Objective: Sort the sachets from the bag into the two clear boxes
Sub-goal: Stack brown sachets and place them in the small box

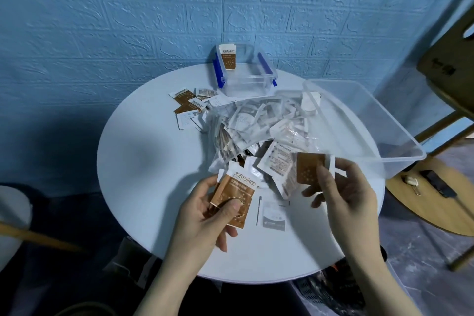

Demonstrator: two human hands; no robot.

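Two clear boxes (246,72), two hands (205,213), one round table (154,161).

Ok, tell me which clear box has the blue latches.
The smaller clear box at the table's far edge; the larger clear box on the right has no latches.

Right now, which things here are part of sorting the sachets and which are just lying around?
Part of the job:
left hand holding brown sachets
right hand holding a brown sachet
clear bag of sachets
small blue-clipped box
large clear box
loose sachets

Just lying about:
wooden stool
round wooden board with small items
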